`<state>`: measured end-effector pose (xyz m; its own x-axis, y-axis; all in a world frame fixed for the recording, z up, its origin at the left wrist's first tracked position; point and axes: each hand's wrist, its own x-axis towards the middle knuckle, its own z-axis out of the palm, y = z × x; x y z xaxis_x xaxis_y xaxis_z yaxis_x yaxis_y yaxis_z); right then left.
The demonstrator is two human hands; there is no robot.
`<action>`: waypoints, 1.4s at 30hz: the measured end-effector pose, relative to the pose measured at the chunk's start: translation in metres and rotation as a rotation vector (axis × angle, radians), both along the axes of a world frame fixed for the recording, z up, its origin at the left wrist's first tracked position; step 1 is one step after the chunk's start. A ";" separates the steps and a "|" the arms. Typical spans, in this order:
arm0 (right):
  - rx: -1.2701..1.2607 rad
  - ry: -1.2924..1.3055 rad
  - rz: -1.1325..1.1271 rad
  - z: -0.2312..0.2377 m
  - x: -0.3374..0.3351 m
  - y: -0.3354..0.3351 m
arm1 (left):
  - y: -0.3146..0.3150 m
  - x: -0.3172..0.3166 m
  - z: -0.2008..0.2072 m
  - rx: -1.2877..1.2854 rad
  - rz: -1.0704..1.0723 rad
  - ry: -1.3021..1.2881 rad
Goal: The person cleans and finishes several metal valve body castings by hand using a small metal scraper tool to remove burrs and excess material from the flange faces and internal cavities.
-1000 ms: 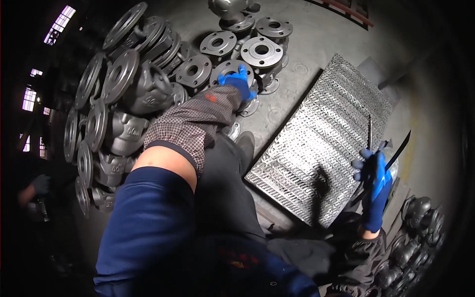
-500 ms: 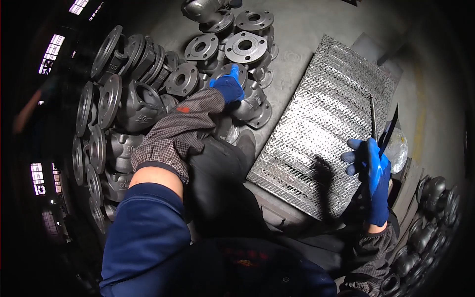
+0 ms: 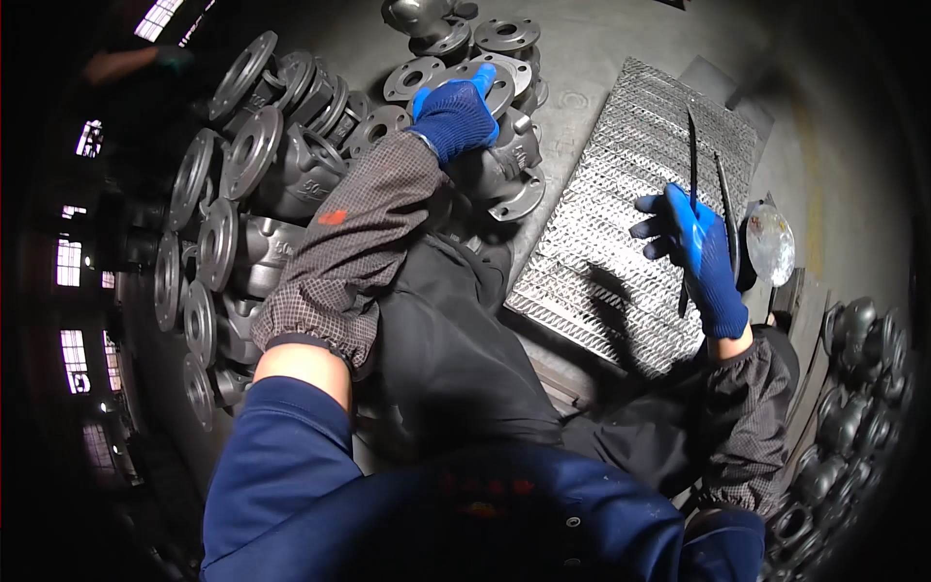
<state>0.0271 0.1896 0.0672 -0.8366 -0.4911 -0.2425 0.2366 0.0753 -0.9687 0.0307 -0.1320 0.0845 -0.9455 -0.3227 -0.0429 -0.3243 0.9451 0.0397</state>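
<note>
My left hand (image 3: pixel 454 121), in a blue-coated knit glove, grips the upper flange (image 3: pixel 499 92) of a dark grey cast valve body (image 3: pixel 506 155). The thumb lies over the flange rim; most of the fingers are hidden. A lower flange (image 3: pixel 521 197) shows beneath. My right hand (image 3: pixel 693 238), gloved alike, hovers over a ridged metal plate (image 3: pixel 592 194). A slim, dark, tapered tool (image 3: pixel 692 155), file-like, is held at its thumb while the other fingers spread. Close by, a second thin rod-like tool (image 3: pixel 722 184) lies along the plate's right side.
Flanged valve castings (image 3: pixel 301 170) are stacked at left, with several more (image 3: pixel 507 36) beyond my left hand. A round, shiny, pale disc (image 3: pixel 772 242) sits right of the plate. More castings (image 3: pixel 853 388) lie at far right. Another person's arm (image 3: pixel 131 63) shows at upper left.
My left hand has moved away from me with the valve body, whose upper flange now overlaps the flange behind it. My right hand has moved left over the plate, its tool swinging left, fingers spreading.
</note>
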 end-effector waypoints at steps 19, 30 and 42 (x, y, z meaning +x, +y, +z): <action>-0.017 0.025 -0.076 -0.019 0.004 0.040 | 0.156 0.078 0.009 0.064 -0.583 0.223; 0.024 0.018 -0.057 0.022 0.012 0.042 | 0.067 0.038 0.012 1.033 -0.276 0.620; 0.071 -0.002 -0.062 0.017 0.005 0.025 | 0.067 0.027 -0.049 0.621 -0.625 0.723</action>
<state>0.0325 0.2148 0.0839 -0.8645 -0.4195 -0.2769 0.2452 0.1290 -0.9609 0.0579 -0.0650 0.0358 -0.8014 0.1002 0.5897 0.4854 0.6851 0.5431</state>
